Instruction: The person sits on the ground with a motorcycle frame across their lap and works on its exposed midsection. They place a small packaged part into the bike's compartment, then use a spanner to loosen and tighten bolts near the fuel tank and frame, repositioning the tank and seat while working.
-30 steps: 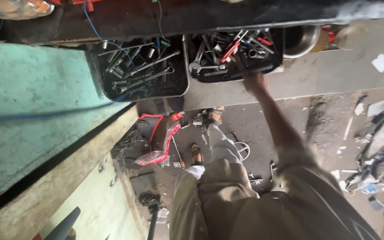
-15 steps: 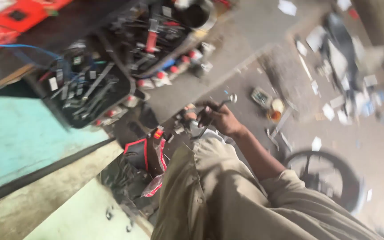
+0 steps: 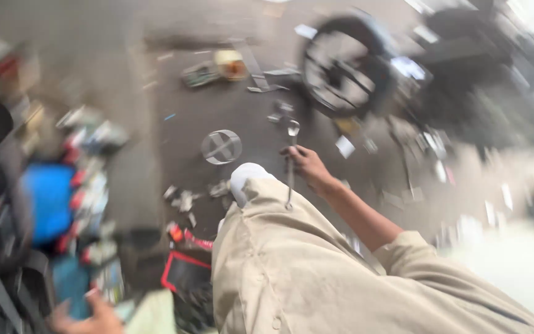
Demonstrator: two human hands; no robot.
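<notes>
Swinging away from the tool trays seen a moment ago, the view now looks down over the person's beige trouser leg [image 3: 292, 260] to the dark concrete floor [image 3: 156, 167], and the right hand [image 3: 307, 166] has come down from the trays to just past the knee.

Nearest, at the bottom left edge, the left hand [image 3: 91, 315] shows only in part, fingers spread loosely beside blurred blue and red shapes; whether it holds anything cannot be told. The trouser cloth is a matte, creased cotton, and a pale rounded shoe toe [image 3: 245, 176] peeks out at its far end.

Beyond the knee the right arm reaches forward, bare from a rolled beige sleeve [image 3: 415, 253], wrist straight. Its fingers are curled shut around a slim, bright metal wrench [image 3: 290, 162], held roughly upright, its ring end above the fist and its shank hanging below against the trouser leg.

Farther off on the floor lies a round, grey metal disc with crossed bars [image 3: 221, 146], then scattered scraps, and a black-tyred spoked wheel [image 3: 347, 68], all heavily blurred.
</notes>
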